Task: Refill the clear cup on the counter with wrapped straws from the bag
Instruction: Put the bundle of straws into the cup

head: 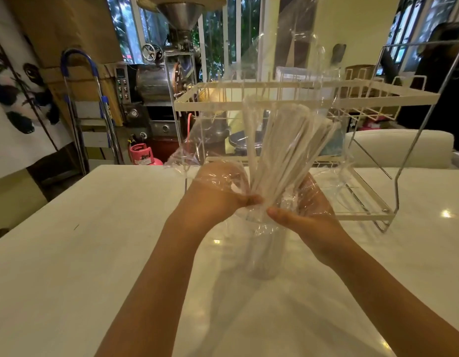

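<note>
Clear crinkled plastic fills the middle of our head view: we hold the transparent plastic bag point(274, 81) upright over the tall clear plastic cup point(264, 253), which stands on the glossy white counter point(94, 253) well in from its edges. Our left hand point(220, 194) pinches the bag's gathered film, and our right hand point(300, 212) curls round its lower end. The bundle of white paper-wrapped straws point(282, 150) inside points down at the cup's mouth. A white wire dish rack point(365, 99) stands just behind, toward the far edge.

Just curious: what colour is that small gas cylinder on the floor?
Pink gas cylinder, seen in the head view.
</note>
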